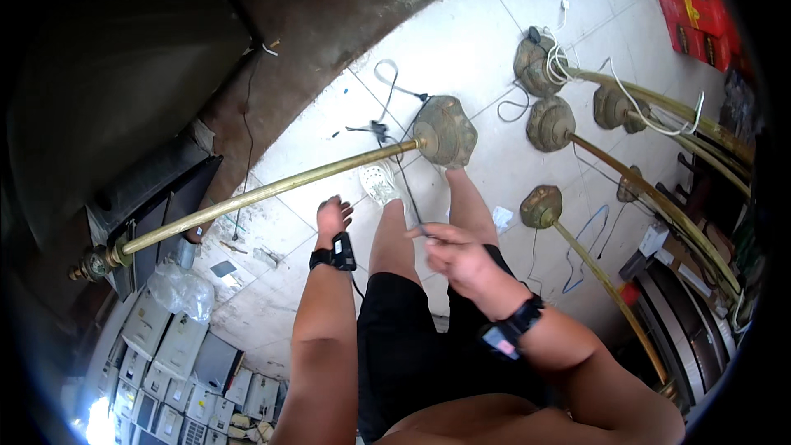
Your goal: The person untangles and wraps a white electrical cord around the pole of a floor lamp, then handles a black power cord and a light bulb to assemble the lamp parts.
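A brass-coloured floor lamp stand (pixel 272 189) stretches across the view in front of me. Its ornate, weathered base (pixel 447 133) is at the centre, and the pole runs toward the lower left. From near the base a dark power cord (pixel 407 185) hangs down to my right hand (pixel 461 257), whose fingers are pinched round it. The cord also makes a tangle (pixel 378 129) beside the base. My left hand (pixel 333 216) is below the pole, fingers loosely apart, and nothing shows in it. Each wrist wears a black strapped device.
More brass lamp stands (pixel 540 208) with loose cords lie on the tiled floor (pixel 445 41) to the right. Red boxes (pixel 696 26) sit at the far right. Stacked grey-white units (pixel 165 371) and a clear plastic bag (pixel 183 290) are at lower left.
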Demonstrator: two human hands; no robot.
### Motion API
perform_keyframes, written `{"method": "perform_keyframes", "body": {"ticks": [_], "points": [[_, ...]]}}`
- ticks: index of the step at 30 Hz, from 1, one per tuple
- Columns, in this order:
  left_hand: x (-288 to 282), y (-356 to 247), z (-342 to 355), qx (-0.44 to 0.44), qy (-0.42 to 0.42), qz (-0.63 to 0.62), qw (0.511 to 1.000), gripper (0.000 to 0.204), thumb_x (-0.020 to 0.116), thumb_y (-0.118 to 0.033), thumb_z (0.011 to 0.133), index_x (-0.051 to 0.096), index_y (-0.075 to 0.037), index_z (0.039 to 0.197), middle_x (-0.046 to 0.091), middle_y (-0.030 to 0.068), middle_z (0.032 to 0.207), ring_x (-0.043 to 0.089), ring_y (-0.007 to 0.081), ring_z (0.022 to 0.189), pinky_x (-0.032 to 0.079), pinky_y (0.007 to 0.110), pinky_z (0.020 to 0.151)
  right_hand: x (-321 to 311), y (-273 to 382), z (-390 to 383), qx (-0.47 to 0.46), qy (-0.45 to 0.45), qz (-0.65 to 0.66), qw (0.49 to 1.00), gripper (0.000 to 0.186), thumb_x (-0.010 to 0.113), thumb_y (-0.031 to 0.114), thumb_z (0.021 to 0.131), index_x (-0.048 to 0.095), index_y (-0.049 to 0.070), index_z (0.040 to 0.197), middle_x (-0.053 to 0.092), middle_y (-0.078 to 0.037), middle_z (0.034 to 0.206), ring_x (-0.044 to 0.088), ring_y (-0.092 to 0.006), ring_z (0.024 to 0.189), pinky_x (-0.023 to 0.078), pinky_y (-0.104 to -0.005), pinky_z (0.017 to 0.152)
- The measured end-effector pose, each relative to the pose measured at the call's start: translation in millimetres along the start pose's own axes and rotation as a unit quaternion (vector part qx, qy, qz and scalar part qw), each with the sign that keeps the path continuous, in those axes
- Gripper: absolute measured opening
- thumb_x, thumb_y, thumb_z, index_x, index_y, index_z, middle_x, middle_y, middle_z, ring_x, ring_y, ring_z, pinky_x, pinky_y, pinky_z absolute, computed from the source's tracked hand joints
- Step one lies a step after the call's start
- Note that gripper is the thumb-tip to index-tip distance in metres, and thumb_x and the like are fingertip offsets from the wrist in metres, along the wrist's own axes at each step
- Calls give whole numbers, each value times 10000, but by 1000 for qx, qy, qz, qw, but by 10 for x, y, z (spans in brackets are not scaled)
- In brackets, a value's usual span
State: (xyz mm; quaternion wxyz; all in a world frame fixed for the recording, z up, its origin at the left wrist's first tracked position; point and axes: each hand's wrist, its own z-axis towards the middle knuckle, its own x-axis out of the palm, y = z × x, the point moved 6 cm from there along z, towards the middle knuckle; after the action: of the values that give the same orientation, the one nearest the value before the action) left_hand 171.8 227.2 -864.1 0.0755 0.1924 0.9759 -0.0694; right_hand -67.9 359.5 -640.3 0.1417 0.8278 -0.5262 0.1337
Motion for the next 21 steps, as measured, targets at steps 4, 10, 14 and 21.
{"method": "perform_keyframes", "body": {"ticks": [4, 10, 14, 21], "points": [[-406, 10, 25, 42, -19, -193, 980, 641, 534, -361, 961, 322, -94, 1504, 366, 177, 1521, 400, 339, 1373, 292, 513, 1132, -449, 346, -353, -57, 42, -69, 995, 253, 605, 119, 916, 647, -7, 1131, 483, 41, 676, 404, -51, 595, 307, -209, 561], [-1367, -808, 20, 208, -64, -461, 860, 534, 634, -347, 896, 466, -172, 1372, 436, 67, 1459, 414, 247, 1321, 222, 522, 1143, -650, 590, -642, -207, 114, -161, 958, 214, 669, 185, 847, 660, -11, 762, 629, -70, 747, 560, -182, 692, 439, -370, 898], [-1572, -1284, -103, 240, -41, -474, 846, 366, 698, -385, 878, 548, -201, 1157, 582, 45, 1173, 556, 256, 1095, 355, 500, 1028, -167, 738, -959, -251, 263, -361, 859, 266, 655, 226, 890, 682, -39, 899, 637, -83, 757, 615, -209, 756, 387, -411, 1028], [-1533, -1203, -507, 185, -42, -437, 879, 324, 668, -421, 920, 540, -174, 1086, 591, 71, 1127, 583, 279, 1117, 378, 482, 1010, -93, 728, -1320, -154, 141, -162, 965, 528, 631, 316, 914, 552, -48, 1288, 636, -87, 737, 662, -231, 793, 290, -433, 1125]]}}
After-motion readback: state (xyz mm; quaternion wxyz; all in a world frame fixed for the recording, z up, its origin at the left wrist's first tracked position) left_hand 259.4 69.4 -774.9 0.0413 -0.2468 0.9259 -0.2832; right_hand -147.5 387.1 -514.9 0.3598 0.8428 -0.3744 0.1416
